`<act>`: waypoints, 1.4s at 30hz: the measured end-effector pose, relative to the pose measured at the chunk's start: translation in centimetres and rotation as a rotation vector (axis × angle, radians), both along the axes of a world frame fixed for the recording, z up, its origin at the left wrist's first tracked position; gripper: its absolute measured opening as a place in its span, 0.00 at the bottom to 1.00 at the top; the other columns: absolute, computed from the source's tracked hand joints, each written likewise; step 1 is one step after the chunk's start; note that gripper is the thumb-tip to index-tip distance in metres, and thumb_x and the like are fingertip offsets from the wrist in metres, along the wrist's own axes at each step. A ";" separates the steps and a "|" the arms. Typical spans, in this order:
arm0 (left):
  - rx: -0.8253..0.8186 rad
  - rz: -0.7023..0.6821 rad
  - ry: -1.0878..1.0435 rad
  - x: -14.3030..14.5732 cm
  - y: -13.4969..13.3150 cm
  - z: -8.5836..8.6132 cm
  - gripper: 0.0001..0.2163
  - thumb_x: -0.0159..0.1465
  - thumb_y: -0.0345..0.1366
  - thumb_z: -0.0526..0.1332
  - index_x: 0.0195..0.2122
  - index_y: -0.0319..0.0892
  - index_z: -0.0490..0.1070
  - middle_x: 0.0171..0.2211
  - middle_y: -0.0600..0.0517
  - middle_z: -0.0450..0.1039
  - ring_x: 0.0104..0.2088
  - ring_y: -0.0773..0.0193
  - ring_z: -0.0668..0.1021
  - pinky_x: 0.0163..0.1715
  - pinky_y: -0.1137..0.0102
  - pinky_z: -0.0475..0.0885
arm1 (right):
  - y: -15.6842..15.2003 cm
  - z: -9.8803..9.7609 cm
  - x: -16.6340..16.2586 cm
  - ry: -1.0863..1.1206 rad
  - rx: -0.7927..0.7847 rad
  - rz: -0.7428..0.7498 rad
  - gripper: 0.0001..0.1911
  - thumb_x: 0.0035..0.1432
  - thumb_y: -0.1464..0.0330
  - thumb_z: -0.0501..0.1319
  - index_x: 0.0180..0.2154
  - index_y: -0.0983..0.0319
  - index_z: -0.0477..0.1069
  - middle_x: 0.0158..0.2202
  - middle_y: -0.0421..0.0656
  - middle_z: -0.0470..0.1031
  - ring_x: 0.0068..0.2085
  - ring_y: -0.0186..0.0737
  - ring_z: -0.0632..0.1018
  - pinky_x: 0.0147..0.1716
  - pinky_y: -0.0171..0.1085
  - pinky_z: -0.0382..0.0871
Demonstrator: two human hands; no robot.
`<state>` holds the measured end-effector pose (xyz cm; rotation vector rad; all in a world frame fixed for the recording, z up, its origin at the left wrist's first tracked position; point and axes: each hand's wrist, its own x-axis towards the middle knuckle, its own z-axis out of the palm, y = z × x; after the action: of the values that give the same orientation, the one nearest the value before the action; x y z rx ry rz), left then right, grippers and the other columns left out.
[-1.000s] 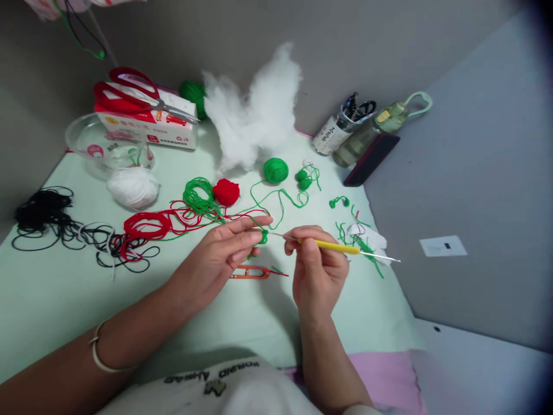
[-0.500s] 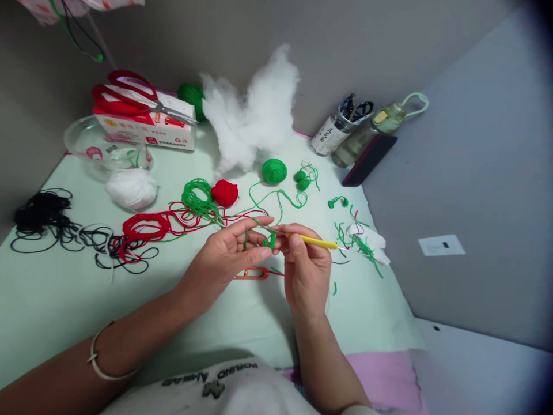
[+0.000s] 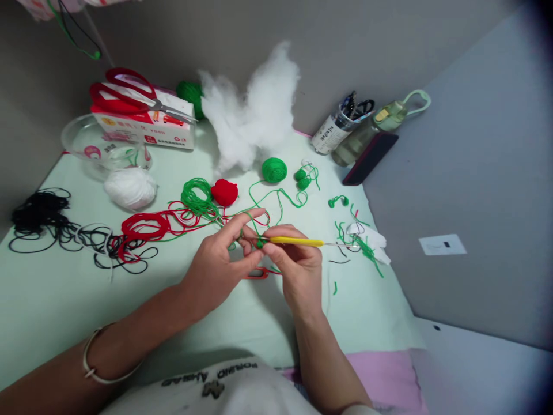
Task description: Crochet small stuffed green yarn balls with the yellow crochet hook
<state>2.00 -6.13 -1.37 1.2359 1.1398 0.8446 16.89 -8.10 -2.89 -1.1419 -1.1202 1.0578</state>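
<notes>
My right hand [image 3: 298, 271] is closed round a yellow-handled crochet hook [image 3: 298, 241], whose metal tip points left into a small green crochet piece [image 3: 260, 242]. My left hand [image 3: 220, 259] pinches that piece between thumb and fingers, its index finger raised with green yarn running over it. Fingers partly hide the stitches. The working strand leads toward a green yarn ball [image 3: 274, 170] behind my hands. An orange tool [image 3: 258, 273], perhaps a thread snipper, lies on the table beneath my hands, partly covered by the left thumb.
Loose red yarn [image 3: 144, 226], black yarn [image 3: 41, 213] and a white yarn ball [image 3: 130, 188] lie left. Scissors [image 3: 129, 95] rest on a box [image 3: 149, 129] beside a clear bowl [image 3: 80, 150]. White stuffing [image 3: 253, 115], a pen cup [image 3: 330, 135], a bottle [image 3: 358, 141] and a phone [image 3: 371, 159] stand behind; scraps [image 3: 367, 242] lie right.
Both hands have shifted slightly left. The hook has turned closer to level and moved left, and the green piece is now more hidden between my fingers.
</notes>
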 end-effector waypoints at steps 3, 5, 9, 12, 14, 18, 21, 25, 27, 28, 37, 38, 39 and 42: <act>0.071 -0.045 0.078 0.0 0.1 -0.1 0.28 0.60 0.29 0.63 0.63 0.46 0.67 0.33 0.57 0.70 0.31 0.66 0.72 0.37 0.70 0.70 | 0.1 0.1 -0.1 0.010 -0.024 0.010 0.05 0.55 0.72 0.71 0.33 0.56 0.81 0.33 0.38 0.78 0.38 0.36 0.78 0.39 0.37 0.74; 0.088 -0.080 0.106 -0.2 0.2 -0.2 0.28 0.60 0.29 0.63 0.63 0.46 0.66 0.33 0.57 0.71 0.30 0.67 0.72 0.37 0.70 0.70 | 0.2 -0.1 -0.1 0.084 -0.081 -0.008 0.04 0.53 0.72 0.71 0.31 0.57 0.80 0.31 0.37 0.77 0.34 0.34 0.78 0.35 0.35 0.74; 0.117 -0.105 0.130 -0.6 0.5 -0.3 0.25 0.61 0.29 0.63 0.60 0.47 0.70 0.31 0.58 0.71 0.31 0.66 0.73 0.38 0.70 0.69 | 0.6 -0.2 0.1 0.241 -0.191 -0.098 0.07 0.46 0.70 0.73 0.28 0.59 0.77 0.28 0.36 0.76 0.29 0.32 0.75 0.29 0.33 0.73; 0.106 -0.075 0.112 -0.8 0.6 -0.4 0.24 0.61 0.31 0.64 0.59 0.49 0.71 0.34 0.56 0.72 0.32 0.66 0.73 0.36 0.70 0.69 | 0.8 -0.1 0.2 0.261 -0.210 -0.126 0.08 0.46 0.69 0.74 0.29 0.59 0.76 0.29 0.36 0.76 0.28 0.31 0.74 0.29 0.33 0.74; 0.057 -0.056 0.077 -0.8 0.6 -0.4 0.27 0.59 0.33 0.67 0.60 0.50 0.70 0.38 0.55 0.74 0.31 0.66 0.73 0.34 0.71 0.69 | 0.9 -0.1 0.2 0.250 -0.200 -0.113 0.08 0.47 0.69 0.73 0.30 0.59 0.77 0.29 0.36 0.76 0.28 0.31 0.75 0.30 0.33 0.74; -0.029 -0.045 0.001 -0.7 0.5 -0.3 0.27 0.59 0.35 0.69 0.61 0.51 0.71 0.39 0.54 0.74 0.31 0.67 0.72 0.31 0.72 0.69 | 0.8 -0.2 0.1 0.242 -0.191 -0.072 0.07 0.49 0.69 0.73 0.30 0.58 0.77 0.29 0.36 0.76 0.29 0.32 0.77 0.32 0.34 0.74; -0.030 -0.019 -0.033 -0.6 0.6 -0.3 0.23 0.61 0.34 0.66 0.59 0.50 0.72 0.36 0.55 0.72 0.31 0.67 0.71 0.33 0.72 0.70 | 0.7 -0.4 0.0 0.218 -0.180 -0.061 0.07 0.49 0.68 0.73 0.31 0.58 0.78 0.29 0.37 0.76 0.31 0.33 0.77 0.32 0.33 0.73; -0.020 -0.008 -0.001 -0.7 0.6 -0.3 0.24 0.60 0.30 0.64 0.58 0.50 0.72 0.34 0.56 0.69 0.29 0.68 0.69 0.32 0.73 0.68 | 0.5 -0.4 0.0 0.209 -0.198 0.050 0.08 0.51 0.68 0.74 0.35 0.57 0.78 0.33 0.37 0.79 0.35 0.35 0.81 0.39 0.36 0.76; 0.005 -0.019 0.023 -0.7 0.6 -0.3 0.24 0.60 0.29 0.64 0.59 0.50 0.72 0.34 0.57 0.69 0.27 0.69 0.69 0.31 0.73 0.68 | 0.4 -0.4 0.1 0.215 -0.221 0.074 0.09 0.50 0.68 0.74 0.34 0.57 0.78 0.33 0.37 0.79 0.34 0.35 0.81 0.39 0.37 0.76; 0.026 -0.023 0.040 -0.7 0.5 -0.4 0.25 0.60 0.29 0.64 0.59 0.49 0.71 0.34 0.57 0.69 0.27 0.69 0.70 0.32 0.73 0.69 | 0.4 -0.4 0.1 0.223 -0.235 0.071 0.09 0.49 0.68 0.75 0.33 0.57 0.77 0.32 0.37 0.78 0.33 0.35 0.80 0.38 0.36 0.76; 0.324 -0.019 0.265 -1.6 1.2 -0.5 0.22 0.60 0.28 0.61 0.56 0.47 0.73 0.32 0.58 0.72 0.24 0.71 0.67 0.33 0.72 0.68 | 0.6 0.0 0.2 0.405 -0.366 0.132 0.11 0.43 0.70 0.77 0.29 0.59 0.78 0.28 0.35 0.76 0.26 0.29 0.74 0.29 0.30 0.69; 0.380 -0.012 0.296 -1.7 1.3 -0.6 0.22 0.59 0.27 0.60 0.55 0.47 0.74 0.32 0.59 0.72 0.23 0.71 0.67 0.34 0.72 0.69 | 0.6 0.2 0.1 0.427 -0.382 0.139 0.11 0.43 0.70 0.77 0.29 0.59 0.77 0.27 0.35 0.75 0.26 0.28 0.74 0.29 0.31 0.69; 0.427 -0.005 0.323 -1.8 1.4 -0.7 0.23 0.59 0.26 0.59 0.55 0.47 0.73 0.32 0.59 0.72 0.23 0.71 0.67 0.35 0.72 0.69 | 0.6 0.3 0.1 0.444 -0.392 0.141 0.11 0.43 0.70 0.77 0.28 0.59 0.77 0.27 0.35 0.75 0.26 0.28 0.74 0.29 0.31 0.68; 0.498 0.004 0.381 -2.0 1.4 -0.9 0.23 0.59 0.24 0.58 0.55 0.46 0.73 0.32 0.59 0.73 0.24 0.71 0.68 0.35 0.73 0.69 | 0.6 0.4 0.0 0.481 -0.414 0.150 0.11 0.43 0.70 0.77 0.28 0.60 0.76 0.28 0.35 0.75 0.25 0.28 0.73 0.28 0.31 0.68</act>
<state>0.03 -4.71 -2.31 1.8660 1.2719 0.9548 16.91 -7.47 -2.48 -1.0453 -0.6254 1.6325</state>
